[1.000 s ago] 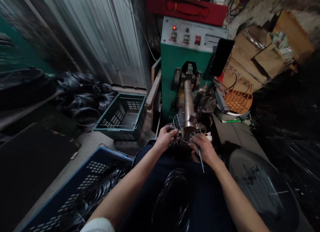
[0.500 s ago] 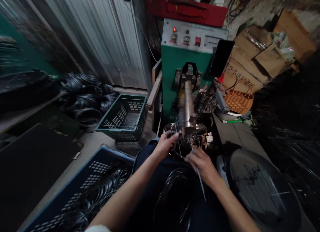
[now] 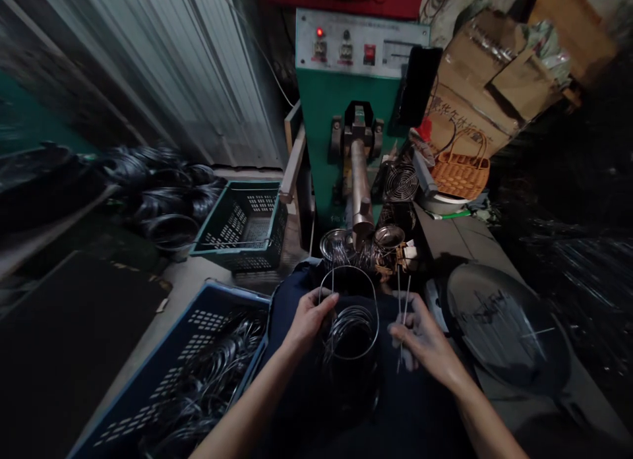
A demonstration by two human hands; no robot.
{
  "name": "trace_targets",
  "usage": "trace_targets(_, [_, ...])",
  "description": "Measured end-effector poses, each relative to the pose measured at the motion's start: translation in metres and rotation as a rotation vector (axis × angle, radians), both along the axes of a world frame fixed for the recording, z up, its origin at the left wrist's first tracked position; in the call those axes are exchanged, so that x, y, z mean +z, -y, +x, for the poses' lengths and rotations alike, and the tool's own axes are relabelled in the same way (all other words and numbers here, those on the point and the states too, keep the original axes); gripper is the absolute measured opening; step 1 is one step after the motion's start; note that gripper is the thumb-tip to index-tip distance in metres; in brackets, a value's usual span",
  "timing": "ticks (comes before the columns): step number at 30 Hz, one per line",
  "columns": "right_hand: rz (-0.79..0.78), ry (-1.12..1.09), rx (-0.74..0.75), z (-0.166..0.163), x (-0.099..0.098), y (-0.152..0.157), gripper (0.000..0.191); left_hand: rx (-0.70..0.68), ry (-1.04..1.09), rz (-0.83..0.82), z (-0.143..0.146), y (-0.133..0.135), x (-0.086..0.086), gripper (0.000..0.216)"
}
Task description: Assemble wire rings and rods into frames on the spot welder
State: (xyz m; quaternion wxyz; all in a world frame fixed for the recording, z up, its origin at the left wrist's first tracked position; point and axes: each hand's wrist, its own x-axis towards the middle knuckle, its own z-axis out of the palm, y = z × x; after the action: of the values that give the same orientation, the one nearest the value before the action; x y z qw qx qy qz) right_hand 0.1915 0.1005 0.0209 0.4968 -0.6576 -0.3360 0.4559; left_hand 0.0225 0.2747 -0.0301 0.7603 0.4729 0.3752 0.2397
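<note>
My left hand [image 3: 309, 317] is closed on a round wire ring [image 3: 374, 310] held upright over my lap. My right hand [image 3: 420, 337] pinches two thin straight metal rods [image 3: 401, 314] just right of the ring. More wire rings [image 3: 346, 330] lie piled on my dark-trousered lap beneath both hands. Ahead stands a green machine [image 3: 341, 109] with a metal arm [image 3: 360, 188] pointing toward me.
A blue crate [image 3: 163, 373] of wire rings sits at lower left, a green crate [image 3: 244, 225] beyond it. Two small metal cups [image 3: 336, 241] stand under the arm. A fan [image 3: 401, 181], wicker basket [image 3: 462, 172] and cardboard sit at right; a round dark lid [image 3: 504, 327] lies by my right knee.
Both hands have pulled back from the machine's arm toward my lap. The left now holds a wire ring up; the right holds rods. The view has tilted downward.
</note>
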Motion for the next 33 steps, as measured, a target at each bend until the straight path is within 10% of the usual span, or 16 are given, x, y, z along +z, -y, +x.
trace_targets(10, [-0.029,0.02,0.052,-0.008,0.009,-0.002,0.032,0.003,-0.042,-0.045,-0.005,0.006,-0.011,0.035])
trace_targets(14, [0.124,0.378,0.216,-0.001,0.015,-0.004,0.027,-0.001,-0.062,-0.052,-0.004,0.005,-0.008,0.035])
trace_targets(19, [0.217,0.905,0.598,0.007,0.0,-0.014,0.073,0.003,-0.048,-0.065,-0.003,0.005,-0.001,0.035])
trace_targets(33, [0.281,1.129,0.709,0.02,0.007,-0.041,0.062,0.032,0.041,-0.098,0.006,-0.006,0.008,0.038])
